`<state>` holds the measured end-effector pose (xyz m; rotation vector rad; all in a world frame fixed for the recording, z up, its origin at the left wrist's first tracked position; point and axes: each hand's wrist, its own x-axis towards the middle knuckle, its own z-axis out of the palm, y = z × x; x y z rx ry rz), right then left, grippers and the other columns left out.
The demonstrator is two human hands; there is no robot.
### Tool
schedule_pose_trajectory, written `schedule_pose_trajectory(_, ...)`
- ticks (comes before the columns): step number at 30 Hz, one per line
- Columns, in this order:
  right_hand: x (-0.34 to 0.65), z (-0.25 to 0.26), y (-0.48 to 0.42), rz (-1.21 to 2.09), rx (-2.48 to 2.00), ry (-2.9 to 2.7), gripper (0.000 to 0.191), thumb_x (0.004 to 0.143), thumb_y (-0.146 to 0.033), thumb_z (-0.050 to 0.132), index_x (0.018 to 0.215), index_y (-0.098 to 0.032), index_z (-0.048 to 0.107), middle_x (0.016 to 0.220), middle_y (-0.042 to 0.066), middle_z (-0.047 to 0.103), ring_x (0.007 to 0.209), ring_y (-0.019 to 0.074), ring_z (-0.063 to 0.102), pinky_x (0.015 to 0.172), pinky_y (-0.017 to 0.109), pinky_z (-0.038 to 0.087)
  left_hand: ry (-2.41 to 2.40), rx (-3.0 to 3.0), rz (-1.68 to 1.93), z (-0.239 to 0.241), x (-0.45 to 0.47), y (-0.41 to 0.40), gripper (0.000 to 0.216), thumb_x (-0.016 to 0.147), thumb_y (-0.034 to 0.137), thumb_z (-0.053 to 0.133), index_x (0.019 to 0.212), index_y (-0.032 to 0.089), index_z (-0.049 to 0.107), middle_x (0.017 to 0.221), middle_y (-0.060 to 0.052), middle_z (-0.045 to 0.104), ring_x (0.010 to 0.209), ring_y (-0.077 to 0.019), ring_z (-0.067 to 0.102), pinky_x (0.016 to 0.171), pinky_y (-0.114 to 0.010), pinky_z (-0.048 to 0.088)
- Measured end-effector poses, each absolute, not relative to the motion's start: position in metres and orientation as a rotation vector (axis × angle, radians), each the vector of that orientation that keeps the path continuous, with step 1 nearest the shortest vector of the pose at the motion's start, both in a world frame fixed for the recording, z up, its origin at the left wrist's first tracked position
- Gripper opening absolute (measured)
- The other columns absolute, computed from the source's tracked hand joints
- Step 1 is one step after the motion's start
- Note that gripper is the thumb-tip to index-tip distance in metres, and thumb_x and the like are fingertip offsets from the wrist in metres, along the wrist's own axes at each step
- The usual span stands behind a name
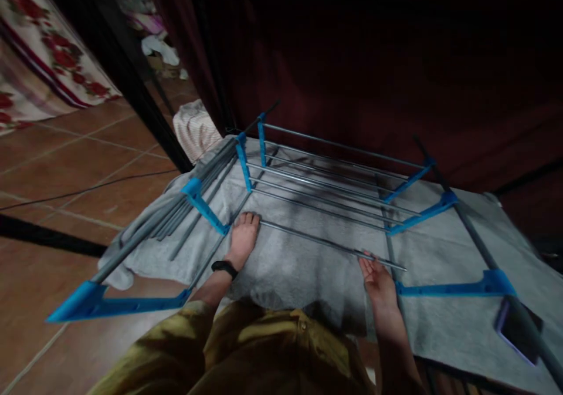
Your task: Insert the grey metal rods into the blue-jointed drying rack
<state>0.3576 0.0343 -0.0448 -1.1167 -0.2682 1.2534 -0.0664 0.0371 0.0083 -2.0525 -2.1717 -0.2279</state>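
Across a blue-bracketed rack [301, 179] spread on grey cloth [299, 272], a slim rod [308, 237] was held toward the front edge.

The one camera sits at head height above the near edge of the grey cloth-covered surface [444, 318], close over the wearer's mustard-yellow garment [281, 348], facing forward and steeply down. It is near enough for the rack of grey tubes and blue brackets [300, 178] to span most of the width. The far edge, against a dark red curtain [334, 72], slopes down rightward; brown tiled floor [88, 172] shows past the left edge.
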Motion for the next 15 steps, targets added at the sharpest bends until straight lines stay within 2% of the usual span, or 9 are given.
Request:
schedule_pose_trajectory(5, 0.3566, -0.0459, 0.0309, 1.247, -1.132, -0.32, 0.007, 0.081, -0.022, 0.073, 0.087, -0.022, 0.07, 0.097, 0.002, 0.076, 0.099, 0.0153, 0.072, 0.102, 0.037, 0.056, -2.129, -2.029, -0.149, 0.0075, -0.0637, 0.0398, 0.033, 0.095, 0.009, 0.039, 0.117, 0.013, 0.064, 0.116, -0.018, 0.063, 0.112, -0.0288, 0.055, 0.091, -0.041, 0.048)
schedule_pose_trajectory(8, 0.3547, -0.0444, 0.0302, 1.221, -1.147, -0.324, 0.006, 0.08, -0.018, 0.071, 0.085, -0.021, 0.069, 0.096, 0.003, 0.076, 0.1, 0.0158, 0.072, 0.106, 0.04, 0.054, -2.05, -2.054, -0.117, 0.0055, -0.0636, 0.0401, 0.033, 0.095, 0.008, 0.039, 0.116, 0.012, 0.064, 0.114, -0.018, 0.063, 0.109, -0.0294, 0.056, 0.088, -0.042, 0.048)
schedule_pose_trajectory(15, 0.3537, -0.0458, 0.028, 1.197, -1.119, -0.319, 0.013, 0.074, -0.013, 0.07, 0.084, -0.021, 0.069, 0.094, 0.001, 0.075, 0.1, 0.0142, 0.071, 0.107, 0.036, 0.052, -1.978, -2.091, -0.095, 0.0043, -0.0629, 0.0397, 0.032, 0.096, 0.01, 0.039, 0.113, 0.012, 0.066, 0.11, -0.017, 0.065, 0.106, -0.0295, 0.057, 0.09, -0.043, 0.045)
